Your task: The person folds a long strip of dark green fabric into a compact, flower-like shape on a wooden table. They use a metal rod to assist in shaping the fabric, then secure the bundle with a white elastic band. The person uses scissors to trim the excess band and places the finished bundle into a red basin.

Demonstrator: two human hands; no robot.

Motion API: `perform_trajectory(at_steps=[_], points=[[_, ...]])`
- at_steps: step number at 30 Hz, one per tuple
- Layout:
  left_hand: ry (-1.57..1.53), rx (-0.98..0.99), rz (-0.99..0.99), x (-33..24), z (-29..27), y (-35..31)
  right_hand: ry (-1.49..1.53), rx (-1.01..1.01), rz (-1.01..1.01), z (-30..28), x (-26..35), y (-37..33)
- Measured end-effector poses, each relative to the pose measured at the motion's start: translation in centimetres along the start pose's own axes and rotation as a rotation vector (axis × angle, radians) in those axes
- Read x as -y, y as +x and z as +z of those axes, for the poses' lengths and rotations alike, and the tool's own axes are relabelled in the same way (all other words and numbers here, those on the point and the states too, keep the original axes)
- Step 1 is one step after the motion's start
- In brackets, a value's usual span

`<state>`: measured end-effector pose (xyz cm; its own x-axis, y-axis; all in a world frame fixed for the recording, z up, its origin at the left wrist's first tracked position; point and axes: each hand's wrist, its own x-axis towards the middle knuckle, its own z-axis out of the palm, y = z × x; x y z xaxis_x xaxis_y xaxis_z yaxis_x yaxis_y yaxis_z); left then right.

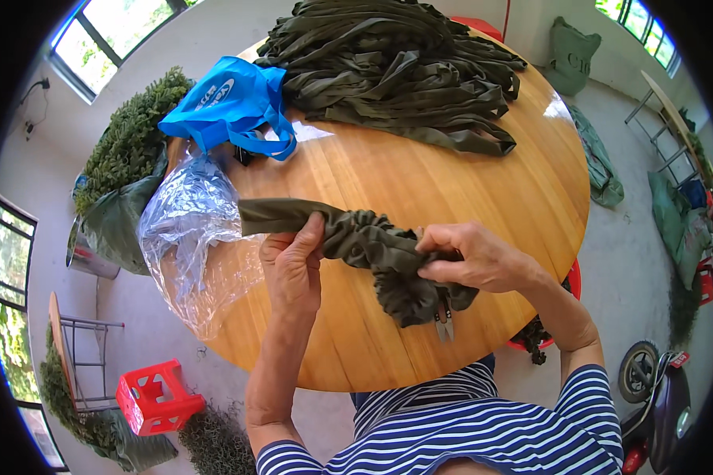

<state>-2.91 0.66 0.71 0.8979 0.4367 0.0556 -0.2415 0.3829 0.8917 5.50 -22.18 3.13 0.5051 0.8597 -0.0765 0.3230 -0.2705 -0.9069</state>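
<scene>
Over the near part of the table I hold a dark olive fabric strip (360, 237), its left end flat and its middle and right part bunched into tight gathers. My left hand (293, 261) is closed on it where the flat end meets the gathers, thumb on top. Farther right, my right hand (471, 257) pinches the bunched cloth between thumb and fingers. Partly under the cloth lies a pair of small metal thread snips (444, 323), blades toward me. A large heap of similar olive fabric strips (388, 71) covers the far side of the table.
The round wooden table (531, 190) carries a blue bag (230, 103) and crumpled clear plastic (194, 214) at left. Artificial greenery (135, 134) in a sack stands beyond the left edge. A red stool (157, 397) is at lower left, a motorbike (657, 396) at lower right.
</scene>
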Motion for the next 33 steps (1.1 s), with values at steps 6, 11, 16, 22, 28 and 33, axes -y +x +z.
perform_trajectory(at_steps=[6,11,16,22,28,33], points=[[-0.171,0.064,0.085,-0.7,-0.4,1.5,-0.004,0.016,0.059,0.5,1.5,-0.1],[-0.295,0.031,0.040,-3.1,1.8,0.9,-0.012,-0.017,-0.354,2.0,0.6,0.9],[-0.290,0.040,0.090,-6.0,-0.8,2.5,-0.740,-0.340,-0.554,2.4,-0.8,1.5],[-0.380,0.306,-0.008,-5.8,-4.8,2.5,-0.899,-0.547,-0.390,0.8,-4.4,3.6],[-0.453,0.207,0.108,-3.4,-2.1,5.1,-0.533,-0.105,-0.349,2.1,0.3,1.4],[-0.465,0.181,0.113,-3.4,0.0,4.1,-0.661,-0.193,-0.410,2.9,1.4,1.4]])
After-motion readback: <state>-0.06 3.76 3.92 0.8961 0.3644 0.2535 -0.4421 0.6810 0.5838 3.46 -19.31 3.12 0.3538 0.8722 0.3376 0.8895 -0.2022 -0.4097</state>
